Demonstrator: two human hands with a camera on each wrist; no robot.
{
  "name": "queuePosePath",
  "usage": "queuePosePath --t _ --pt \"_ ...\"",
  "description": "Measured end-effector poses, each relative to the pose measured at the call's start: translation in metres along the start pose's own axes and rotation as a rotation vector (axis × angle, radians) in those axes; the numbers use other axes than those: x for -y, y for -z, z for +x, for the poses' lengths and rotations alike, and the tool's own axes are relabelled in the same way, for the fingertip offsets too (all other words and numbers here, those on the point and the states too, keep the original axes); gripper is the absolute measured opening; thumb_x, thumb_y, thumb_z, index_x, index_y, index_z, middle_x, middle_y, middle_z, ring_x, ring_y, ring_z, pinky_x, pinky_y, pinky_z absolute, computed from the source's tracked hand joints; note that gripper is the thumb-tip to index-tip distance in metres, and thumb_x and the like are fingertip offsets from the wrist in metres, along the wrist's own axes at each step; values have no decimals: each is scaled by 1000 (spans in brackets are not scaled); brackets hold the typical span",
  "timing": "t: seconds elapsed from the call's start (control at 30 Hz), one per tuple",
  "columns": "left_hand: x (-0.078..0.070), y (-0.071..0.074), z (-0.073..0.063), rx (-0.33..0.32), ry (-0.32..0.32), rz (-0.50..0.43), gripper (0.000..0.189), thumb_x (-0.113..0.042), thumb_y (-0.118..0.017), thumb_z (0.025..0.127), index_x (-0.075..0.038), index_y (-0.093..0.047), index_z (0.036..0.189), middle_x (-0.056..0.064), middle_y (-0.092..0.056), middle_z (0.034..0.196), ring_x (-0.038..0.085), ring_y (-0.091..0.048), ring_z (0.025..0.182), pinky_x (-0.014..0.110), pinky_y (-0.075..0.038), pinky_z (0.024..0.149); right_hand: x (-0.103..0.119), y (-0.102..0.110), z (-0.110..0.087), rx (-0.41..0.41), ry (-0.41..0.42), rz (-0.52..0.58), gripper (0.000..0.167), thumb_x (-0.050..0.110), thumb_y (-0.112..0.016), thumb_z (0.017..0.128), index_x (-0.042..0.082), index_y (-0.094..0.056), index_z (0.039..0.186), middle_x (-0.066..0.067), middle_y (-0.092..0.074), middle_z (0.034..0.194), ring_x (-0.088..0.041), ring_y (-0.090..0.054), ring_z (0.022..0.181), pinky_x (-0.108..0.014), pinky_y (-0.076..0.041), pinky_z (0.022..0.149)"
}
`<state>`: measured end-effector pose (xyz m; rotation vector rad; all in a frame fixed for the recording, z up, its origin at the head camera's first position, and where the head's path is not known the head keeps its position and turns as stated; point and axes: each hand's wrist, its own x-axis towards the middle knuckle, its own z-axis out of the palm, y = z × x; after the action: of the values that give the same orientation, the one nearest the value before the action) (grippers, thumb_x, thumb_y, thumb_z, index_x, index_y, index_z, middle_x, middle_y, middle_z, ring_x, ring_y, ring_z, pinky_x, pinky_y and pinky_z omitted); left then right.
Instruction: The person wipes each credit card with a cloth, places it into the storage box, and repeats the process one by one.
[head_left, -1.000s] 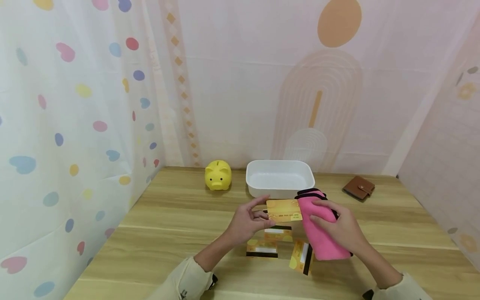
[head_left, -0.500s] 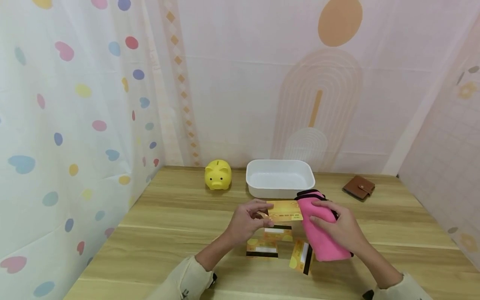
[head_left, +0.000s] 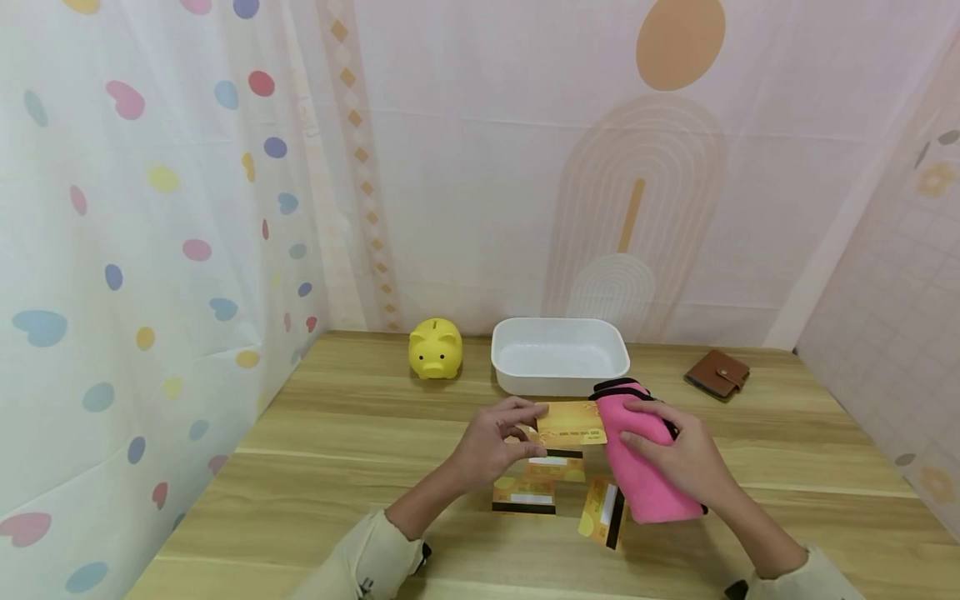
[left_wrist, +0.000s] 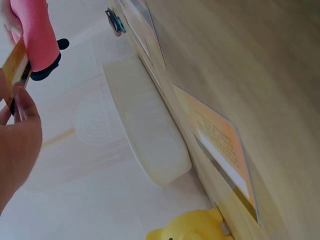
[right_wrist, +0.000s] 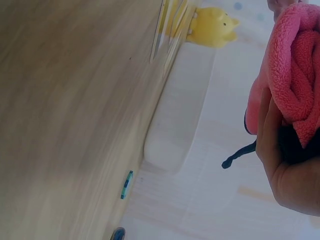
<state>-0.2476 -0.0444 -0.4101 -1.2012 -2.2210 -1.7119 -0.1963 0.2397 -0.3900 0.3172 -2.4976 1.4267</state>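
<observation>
Two hands hold a gold card and a pink pouch just above the counter.

The left hand (head_left: 495,443) has a small, tight grip: its fingertips and thumb pinch the left end of the gold card (head_left: 572,423). The card lies flat, and its other end meets the top of the pink pouch (head_left: 637,454). The right hand (head_left: 678,462) has a wider grip, with fingers curled over the soft pouch and wrapped round it. The pouch slants, its dark-edged mouth up and away from the person. Both arms reach in from the near edge, and the hands are close together. Three more cards (head_left: 525,494) lie on the counter (head_left: 337,467) right under the hands. A white tub (head_left: 558,357) sits just past the grips, with a yellow piggy bank (head_left: 436,349) to its left. A brown wallet (head_left: 717,374) lies far off past the right hand.
</observation>
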Motion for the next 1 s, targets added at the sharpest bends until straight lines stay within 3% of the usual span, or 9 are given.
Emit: queuePosePath --t 0.23,0.47,0.57,0.67,0.73,0.83,0.9,1.0 --pt "3 -3 2 -85 -94 147 27 -9 -76 84 -1 -74 110 6 -70 95 17 -65 81 25 -55 65 1 -1 -3 21 -40 44 44 22 -78 87 13 -65 129 -21 -64 122 -14 -58 49 -32 -52 44" --pt "7 -3 5 -134 -218 262 13 -5 -64 95 -4 -71 105 4 -69 83 9 -64 71 20 -53 60 3 -3 -7 48 -63 68 45 20 -77 87 15 -64 130 -23 -64 116 -18 -63 52 -35 -54 44" --pt "6 -3 5 -198 -253 356 9 -6 -64 95 -5 -72 100 1 -67 78 8 -58 68 18 -47 57 5 -3 -8 57 -68 73 45 20 -77 87 15 -64 130 -23 -65 112 -18 -63 52 -35 -54 44" --pt "5 -3 6 -271 -269 452 6 -9 -69 92 -8 -74 94 -2 -68 78 9 -54 69 21 -44 61 6 -3 -8 59 -52 68 45 20 -77 87 14 -64 130 -22 -64 119 -17 -62 52 -35 -54 46" --pt "5 -3 5 -302 -254 504 4 -13 -72 90 -11 -75 91 -4 -66 78 10 -51 72 23 -41 63 6 -3 -8 58 -40 64 45 20 -78 87 14 -64 130 -21 -63 125 -16 -62 52 -34 -54 46" --pt "5 -4 4 -313 -194 505 6 -16 -73 89 -12 -77 89 -3 -58 83 13 -47 79 26 -38 68 8 -3 -8 58 -30 63 45 20 -77 87 14 -65 129 -20 -61 128 -15 -61 52 -33 -54 47" --pt "4 -4 3 -308 -134 466 8 -18 -72 90 -12 -77 89 -2 -55 85 13 -46 81 27 -39 69 8 -2 -8 57 -24 60 44 20 -77 87 14 -65 129 -19 -61 130 -15 -61 51 -33 -53 46" --pt "3 -2 3 -300 -44 345 12 -19 -69 93 -11 -77 91 -4 -63 87 13 -54 81 26 -47 69 8 0 -8 52 -26 54 44 21 -77 88 14 -65 129 -19 -61 131 -15 -61 50 -33 -53 46"
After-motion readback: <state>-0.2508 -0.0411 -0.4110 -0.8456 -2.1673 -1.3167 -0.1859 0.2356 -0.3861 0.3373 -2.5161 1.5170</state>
